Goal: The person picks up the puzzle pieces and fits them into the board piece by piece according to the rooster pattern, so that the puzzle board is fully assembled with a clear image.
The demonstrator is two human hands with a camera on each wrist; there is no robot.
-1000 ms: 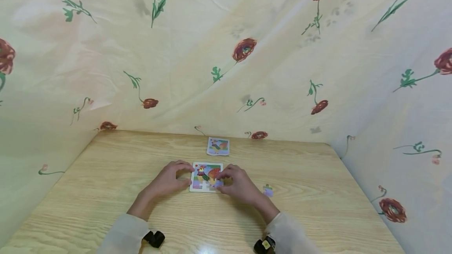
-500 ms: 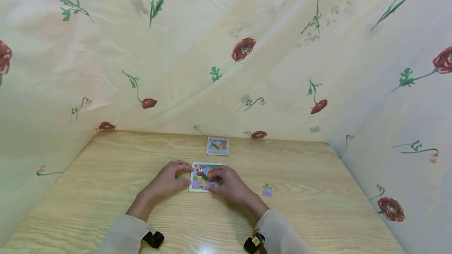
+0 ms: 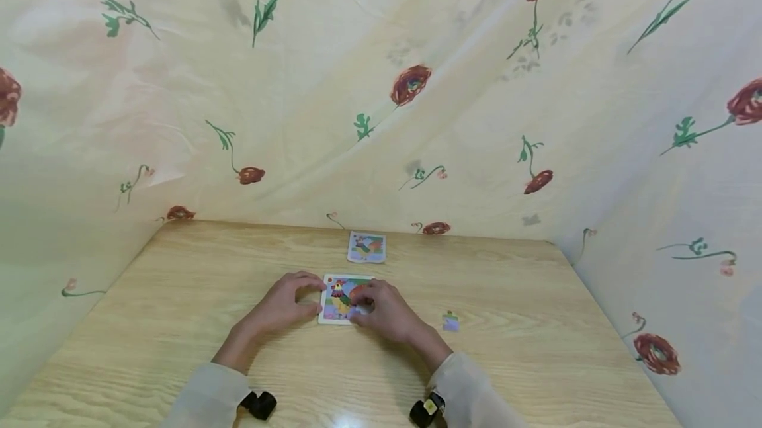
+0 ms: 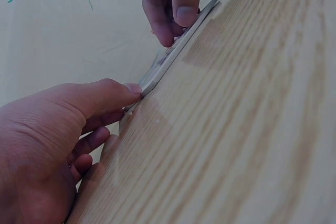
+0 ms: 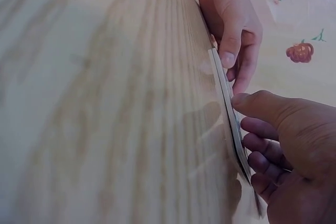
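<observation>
A white-framed jigsaw puzzle (image 3: 339, 299) with a colourful rooster picture lies flat on the table. My left hand (image 3: 292, 300) holds its left edge between thumb and fingers; in the left wrist view the thumb (image 4: 126, 92) presses the frame's corner. Over the right part of the picture, my right hand (image 3: 387, 310) bends thumb and fingers together at a puzzle piece, mostly hidden beneath them. The right wrist view shows that thumb (image 5: 252, 103) low over the puzzle's surface, the other fingers curled. One loose puzzle piece (image 3: 450, 321), purple and green, lies right of my right hand.
A picture card (image 3: 366, 247) with the same rooster lies behind the puzzle, near the back edge of the wooden table (image 3: 536, 335). Flowered cloth (image 3: 333, 84) hangs behind the table and at both sides.
My right hand has moved left over the puzzle, and the white gap at the picture's bottom no longer shows. Over the last half second both hands have stayed nearly still.
</observation>
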